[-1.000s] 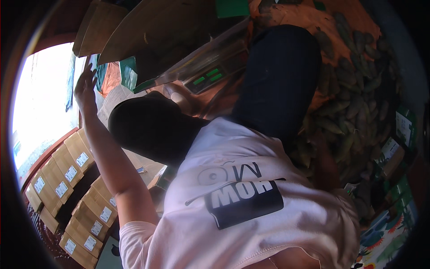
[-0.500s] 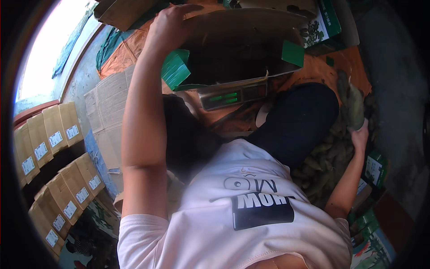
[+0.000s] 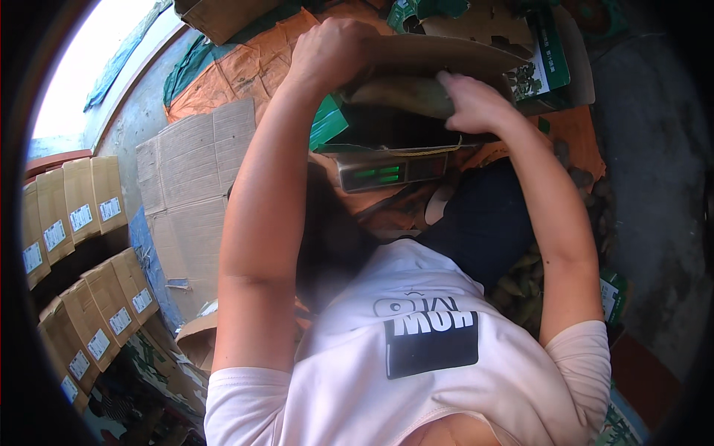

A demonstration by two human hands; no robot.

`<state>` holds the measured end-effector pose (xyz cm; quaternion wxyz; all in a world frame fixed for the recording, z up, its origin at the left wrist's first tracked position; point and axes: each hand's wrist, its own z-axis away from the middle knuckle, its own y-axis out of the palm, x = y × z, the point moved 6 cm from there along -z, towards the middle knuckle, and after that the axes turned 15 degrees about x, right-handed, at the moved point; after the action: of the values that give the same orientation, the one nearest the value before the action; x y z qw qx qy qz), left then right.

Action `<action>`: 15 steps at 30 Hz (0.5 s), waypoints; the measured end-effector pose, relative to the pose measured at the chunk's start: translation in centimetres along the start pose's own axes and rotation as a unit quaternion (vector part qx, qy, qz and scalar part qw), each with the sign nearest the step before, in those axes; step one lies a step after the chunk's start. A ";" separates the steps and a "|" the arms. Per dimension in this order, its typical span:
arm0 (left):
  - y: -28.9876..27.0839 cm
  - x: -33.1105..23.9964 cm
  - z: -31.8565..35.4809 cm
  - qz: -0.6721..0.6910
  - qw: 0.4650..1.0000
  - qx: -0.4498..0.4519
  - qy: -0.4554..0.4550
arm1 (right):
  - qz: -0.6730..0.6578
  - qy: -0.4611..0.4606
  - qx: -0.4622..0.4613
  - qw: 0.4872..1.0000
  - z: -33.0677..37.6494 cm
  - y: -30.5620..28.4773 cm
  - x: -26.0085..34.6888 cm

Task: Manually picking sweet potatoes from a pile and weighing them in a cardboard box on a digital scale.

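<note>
Between my knees stands an open cardboard box (image 3: 454,53) with green flaps, set on a scale (image 3: 393,175) that has green lit digits. At the box's far left edge, my left hand (image 3: 336,53) is closed over the rim; its fingertips are partly hidden. My right hand (image 3: 477,105) reaches into the box and grips one end of a thick, tapered, pale brown root vegetable (image 3: 405,95). The vegetable lies roughly level across the box opening. How much else the dark inside of the box holds cannot be made out.
Similar root vegetables (image 3: 517,288) lie heaped beside my right leg. Another green-printed box (image 3: 550,63) stands beyond, at the far right. Labelled brown cartons (image 3: 104,297) are lined up in rows on the left. A flattened cardboard sheet (image 3: 190,163) and orange sheeting (image 3: 223,82) cover the floor.
My right hand has carried the root vegetable from the heap at the right up into the box. My left hand has shifted slightly right, and the box's near right flap no longer shows.
</note>
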<state>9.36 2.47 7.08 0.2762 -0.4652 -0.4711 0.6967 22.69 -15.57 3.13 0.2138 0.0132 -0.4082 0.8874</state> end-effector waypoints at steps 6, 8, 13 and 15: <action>-0.2 -0.2 0.4 0.005 1.000 -0.012 0.009 | -0.019 0.087 0.074 0.993 -5.3 5.5 -3.1; 0.0 0.2 0.2 0.012 1.000 0.008 -0.014 | 0.053 0.115 0.058 0.990 -4.8 7.0 -3.8; 0.2 0.1 0.0 0.000 0.999 -0.025 0.033 | 0.041 0.017 -0.048 0.998 -1.5 5.3 -1.9; 0.3 0.3 -0.2 -0.003 0.999 -0.036 0.039 | -0.082 -0.055 -0.097 0.990 1.1 3.1 -1.0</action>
<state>9.38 2.69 6.65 0.2794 -0.5004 -0.4861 0.6597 22.24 -18.50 1.46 0.2629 0.0749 -0.5011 0.8211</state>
